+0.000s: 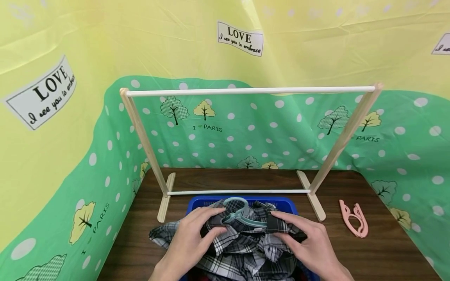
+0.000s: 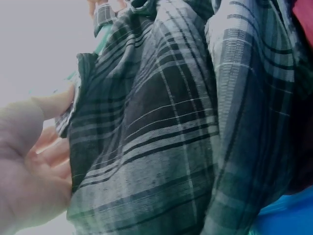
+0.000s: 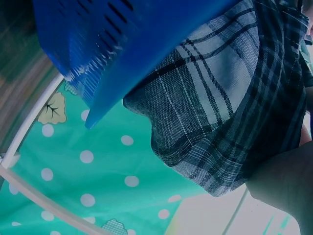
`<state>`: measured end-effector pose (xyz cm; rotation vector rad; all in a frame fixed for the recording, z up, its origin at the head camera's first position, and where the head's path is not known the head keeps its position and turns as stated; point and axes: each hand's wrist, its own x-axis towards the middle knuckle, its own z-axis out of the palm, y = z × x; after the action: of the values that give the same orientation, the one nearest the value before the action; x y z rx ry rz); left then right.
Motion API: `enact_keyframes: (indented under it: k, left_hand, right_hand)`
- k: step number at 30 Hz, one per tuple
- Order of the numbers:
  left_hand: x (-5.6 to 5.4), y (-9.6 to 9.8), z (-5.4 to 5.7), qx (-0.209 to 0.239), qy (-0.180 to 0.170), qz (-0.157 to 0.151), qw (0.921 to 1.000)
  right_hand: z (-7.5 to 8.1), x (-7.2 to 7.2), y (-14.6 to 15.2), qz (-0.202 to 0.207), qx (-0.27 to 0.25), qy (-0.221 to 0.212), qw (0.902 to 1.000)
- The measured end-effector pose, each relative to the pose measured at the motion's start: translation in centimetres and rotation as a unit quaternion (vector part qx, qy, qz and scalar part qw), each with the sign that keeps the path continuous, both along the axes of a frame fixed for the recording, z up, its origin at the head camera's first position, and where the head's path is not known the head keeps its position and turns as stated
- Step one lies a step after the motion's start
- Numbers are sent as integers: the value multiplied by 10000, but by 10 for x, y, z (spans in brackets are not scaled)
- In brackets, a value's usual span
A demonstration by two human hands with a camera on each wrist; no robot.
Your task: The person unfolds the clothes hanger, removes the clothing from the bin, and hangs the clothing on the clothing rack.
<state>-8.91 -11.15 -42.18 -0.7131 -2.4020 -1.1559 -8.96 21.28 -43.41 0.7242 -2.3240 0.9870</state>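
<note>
A black, grey and white plaid shirt [image 1: 242, 246] is bunched over a blue basket [image 1: 198, 201]. A light blue folding hanger [image 1: 251, 222] lies within its neck opening, hook toward the back. My left hand [image 1: 193, 234] pinches the cloth at the left of the hanger between thumb and fingers. On the other side my right hand [image 1: 311, 238] pinches the dark cloth around the hanger's right arm. In the left wrist view the shirt [image 2: 156, 127] hangs in folds beside my thumb. The right wrist view has a loose flap of the shirt [image 3: 195, 107] beside the basket wall [image 3: 127, 54].
Behind the basket stands a wooden rack with a white top rail [image 1: 246, 91] and a lower white bar [image 1: 239, 192]. A pink folded hanger [image 1: 356, 222] lies on the brown table [image 1: 383, 249] at the right. A patterned green and yellow cloth [image 1: 246, 144] surrounds the table.
</note>
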Motion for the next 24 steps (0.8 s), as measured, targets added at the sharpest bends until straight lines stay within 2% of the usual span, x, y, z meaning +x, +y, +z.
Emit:
enact_keyframes:
  k: [6, 11, 14, 19, 22, 24]
  left_hand:
    - [-2, -1, -3, 550, 555, 167, 9968]
    - [-2, -3, -4, 912, 741, 377, 9924]
    - [-1, -5, -4, 851, 821, 274, 9926]
    - [1, -12, -2, 234, 641, -260, 9973]
    - [-2, -16, 1, 80, 351, -358, 9987]
    - [-4, -17, 3, -9, 152, -309, 9994]
  right_hand:
    - [2, -2, 2, -218, 49, -182, 9996]
    - [2, -4, 4, -306, 108, -205, 9993]
    - [2, -5, 5, -285, 69, -202, 9994]
    - [-1, -4, 6, -219, -39, -83, 9997]
    - [-2, -4, 7, -159, -122, 43, 9998]
    - [-3, -4, 8, -103, -206, 129, 9997]
